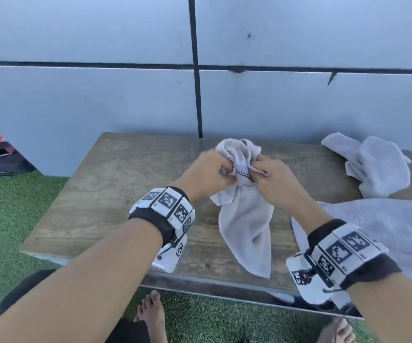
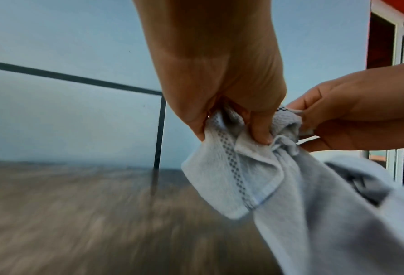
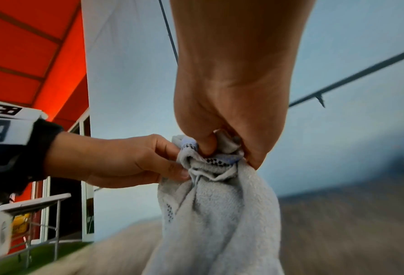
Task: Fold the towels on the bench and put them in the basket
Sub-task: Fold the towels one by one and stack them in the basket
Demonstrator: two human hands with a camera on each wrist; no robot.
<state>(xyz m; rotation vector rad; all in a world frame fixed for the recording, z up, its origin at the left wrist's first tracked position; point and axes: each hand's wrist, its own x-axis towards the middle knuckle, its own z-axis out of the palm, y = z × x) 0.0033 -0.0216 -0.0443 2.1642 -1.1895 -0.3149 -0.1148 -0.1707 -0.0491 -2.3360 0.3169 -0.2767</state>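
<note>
Head view: towel (image 1: 246,226) in both hands

Landmark: bench (image 1: 115,194). Behind bench: wall (image 1: 101,95). On bench, middle: held towel (image 1: 246,226), bunched top lifted, tail trailing to bench's front edge. Left hand (image 1: 208,173) grips towel's top from left, right hand (image 1: 272,180) from right, hands close together above bench. On bench, right rear corner: crumpled towel (image 1: 376,164). On bench, right front: spread towel (image 1: 385,226). Under and left of bench: grass (image 1: 9,209).
</note>
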